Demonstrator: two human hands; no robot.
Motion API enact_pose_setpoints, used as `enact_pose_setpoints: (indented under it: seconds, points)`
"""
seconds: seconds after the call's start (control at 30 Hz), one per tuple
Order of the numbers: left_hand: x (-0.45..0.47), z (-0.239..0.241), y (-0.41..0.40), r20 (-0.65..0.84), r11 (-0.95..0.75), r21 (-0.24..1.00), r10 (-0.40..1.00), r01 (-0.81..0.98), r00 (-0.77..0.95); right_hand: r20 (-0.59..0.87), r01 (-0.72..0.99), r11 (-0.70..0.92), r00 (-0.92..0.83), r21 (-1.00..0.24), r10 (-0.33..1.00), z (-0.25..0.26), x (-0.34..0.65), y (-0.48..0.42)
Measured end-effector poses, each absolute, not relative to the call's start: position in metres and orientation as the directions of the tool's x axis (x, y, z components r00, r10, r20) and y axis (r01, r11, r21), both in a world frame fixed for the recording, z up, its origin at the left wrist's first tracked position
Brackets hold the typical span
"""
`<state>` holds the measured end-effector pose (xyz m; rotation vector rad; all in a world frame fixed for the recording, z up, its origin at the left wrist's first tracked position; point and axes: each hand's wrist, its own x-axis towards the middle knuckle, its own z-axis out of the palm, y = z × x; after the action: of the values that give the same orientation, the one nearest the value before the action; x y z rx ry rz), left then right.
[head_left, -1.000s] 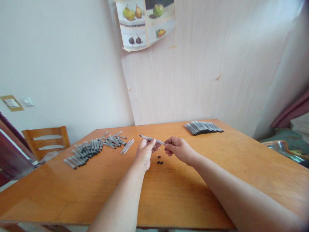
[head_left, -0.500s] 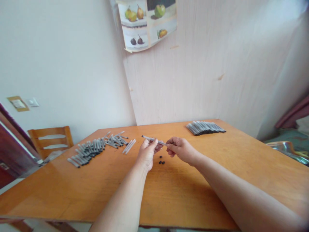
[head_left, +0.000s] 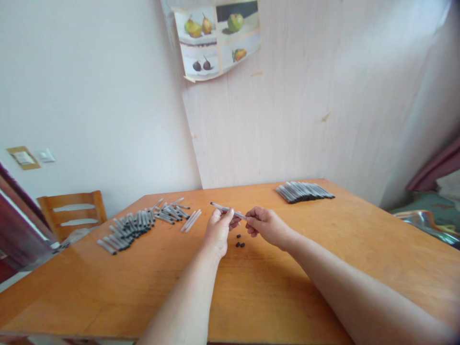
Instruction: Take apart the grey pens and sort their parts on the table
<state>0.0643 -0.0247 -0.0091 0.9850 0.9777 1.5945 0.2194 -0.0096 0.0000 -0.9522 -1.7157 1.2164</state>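
The left hand (head_left: 217, 231) grips the grey pen barrel (head_left: 220, 207) above the table (head_left: 251, 292) middle, the right hand (head_left: 268, 225) pinching its right end, apparently around a small plug; keeping both in line should help.

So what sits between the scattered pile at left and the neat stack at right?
Head view: the left hand and right hand pinching one grey pen barrel, with small black caps on the table just under them.

Left hand (head_left: 217, 230), right hand (head_left: 268, 224): both bare. Forearms bare along whole visible length. Right forearm broad, blurred toward lower-right corner. Left forearm narrower, entering at bottom centre.
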Motion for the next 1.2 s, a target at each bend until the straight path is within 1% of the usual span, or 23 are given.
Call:
enact_pose_setpoints:
  seconds: [0.17,0.3,0.43,0.57,0.7,0.77,0.87,0.97,1.03,1.1,1.2]
  points:
    - [0.064,-0.010,-0.025,0.151,-0.204,0.927,0.971,-0.314,-0.184,0.183,0.152,0.250,-0.357,-0.956,0.916,-0.002,0.217,-0.008]
    - [0.063,-0.011,-0.025,0.162,-0.200,0.934,0.976,-0.297,-0.148,0.166,0.180,0.234,-0.326,-0.956,0.931,-0.003,0.215,-0.007]
    - [0.063,-0.011,-0.024,0.158,-0.184,0.947,0.981,-0.263,-0.117,0.174,0.193,0.248,-0.337,-0.949,0.925,-0.007,0.214,-0.005]
    - [0.063,-0.011,-0.024,0.166,-0.197,0.949,0.976,-0.248,-0.139,0.172,0.248,0.266,-0.343,-0.931,0.923,-0.013,0.217,0.002]
    - [0.063,-0.013,-0.023,0.186,-0.218,0.958,0.967,-0.185,-0.176,0.226,0.330,0.306,-0.259,-0.893,0.939,-0.015,0.224,0.009]
    - [0.063,-0.015,-0.021,0.208,-0.230,0.966,0.962,-0.116,-0.177,0.272,0.332,0.333,-0.219,-0.882,0.937,-0.013,0.227,0.011]
    - [0.064,-0.019,-0.018,0.286,-0.288,0.957,0.947,0.007,-0.145,0.339,0.279,0.377,-0.175,-0.883,0.924,-0.006,0.231,0.010]
    - [0.063,-0.022,-0.015,0.373,-0.348,0.916,0.922,0.200,-0.104,0.386,0.198,0.409,-0.144,-0.891,0.911,0.002,0.232,0.008]
    - [0.061,-0.024,-0.013,0.430,-0.377,0.856,0.899,0.354,-0.083,0.403,0.162,0.421,-0.135,-0.892,0.905,0.006,0.233,0.005]
    - [0.058,-0.025,-0.011,0.494,-0.407,0.766,0.868,0.497,-0.051,0.416,0.155,0.434,-0.139,-0.887,0.899,0.010,0.234,0.004]
    - [0.053,-0.026,-0.010,0.561,-0.407,0.608,0.828,0.681,-0.005,0.422,0.231,0.447,-0.151,-0.864,0.894,0.012,0.235,0.004]
